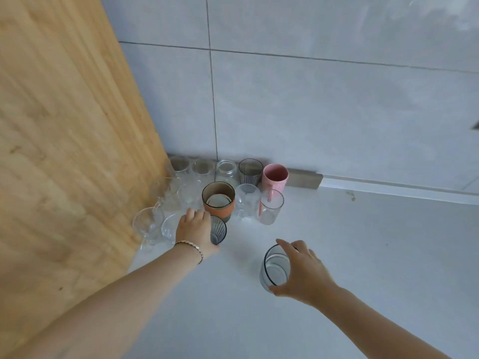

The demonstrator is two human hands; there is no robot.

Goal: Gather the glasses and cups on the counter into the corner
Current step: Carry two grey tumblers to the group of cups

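Several glasses and cups stand packed in the corner between the wooden panel and the tiled wall, among them a pink mug (274, 177), a glass with an orange sleeve (218, 202) and a grey ribbed glass (250, 171). My left hand (194, 229) is closed around a dark ribbed glass (218, 230) at the front of the group, just below the orange-sleeved one. My right hand (302, 270) grips a clear glass with a dark rim (275, 268) on the white counter (363, 255), apart from the group.
A tall wooden panel (64, 151) bounds the counter on the left. Grey wall tiles (337, 112) rise behind, with a low backsplash strip (303, 178) at their foot. Clear mugs (149, 224) stand against the wood panel.
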